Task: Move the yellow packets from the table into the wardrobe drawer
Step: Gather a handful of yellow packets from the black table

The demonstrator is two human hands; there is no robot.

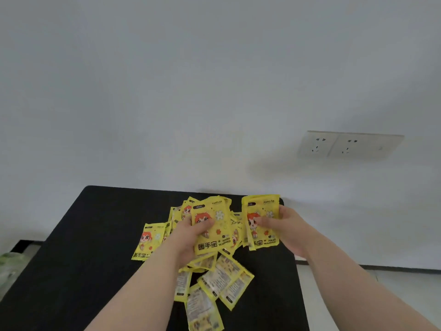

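The black counter (pixel 83 247) carries a loose pile of yellow packets (pixel 222 280) near its far edge. Above the counter, the left hand (pixel 188 240) grips an upright bunch, the right hand (pixel 286 228) another, thumbs curled across the fronts.

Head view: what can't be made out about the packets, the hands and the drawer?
- Wardrobe drawer: outside the head view.
- Packet count in the left hand and right hand: front packets hide those behind.
- Pile on the table: partly under the left forearm.
- Green thing at the left edge: blurred, cut off.
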